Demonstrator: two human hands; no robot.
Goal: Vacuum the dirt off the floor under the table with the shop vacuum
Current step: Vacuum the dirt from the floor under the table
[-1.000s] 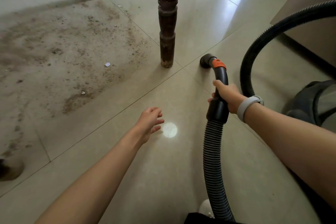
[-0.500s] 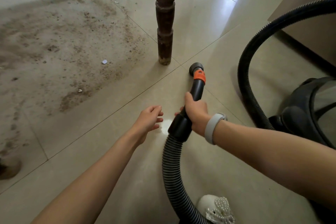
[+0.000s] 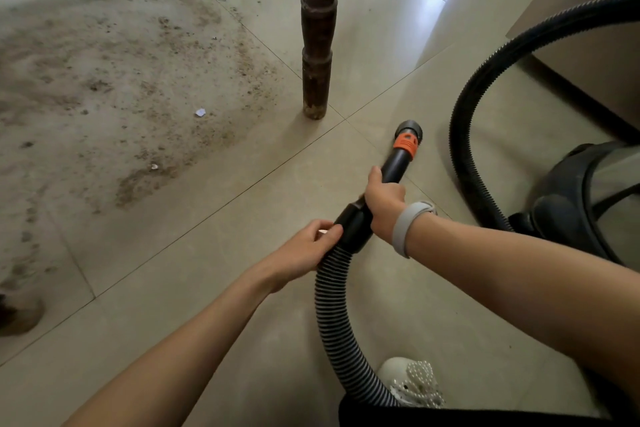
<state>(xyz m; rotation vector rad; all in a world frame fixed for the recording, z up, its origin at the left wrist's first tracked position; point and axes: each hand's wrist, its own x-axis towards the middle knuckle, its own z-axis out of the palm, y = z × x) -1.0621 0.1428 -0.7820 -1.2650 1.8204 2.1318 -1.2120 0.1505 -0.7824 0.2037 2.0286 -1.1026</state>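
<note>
Pale floor tiles (image 3: 398, 31) run under the table, and the brown dirt (image 3: 138, 87) lies past the table leg (image 3: 317, 45), to the left of my hands. My right hand (image 3: 382, 199) wraps tight around the black wand (image 3: 391, 166). My left hand (image 3: 308, 246) holds the hose (image 3: 332, 302) just behind it. The nozzle (image 3: 409, 130) points forward and a bit right, away from the dirt. I think I must swing it left, and my left hand is nearer.
</note>
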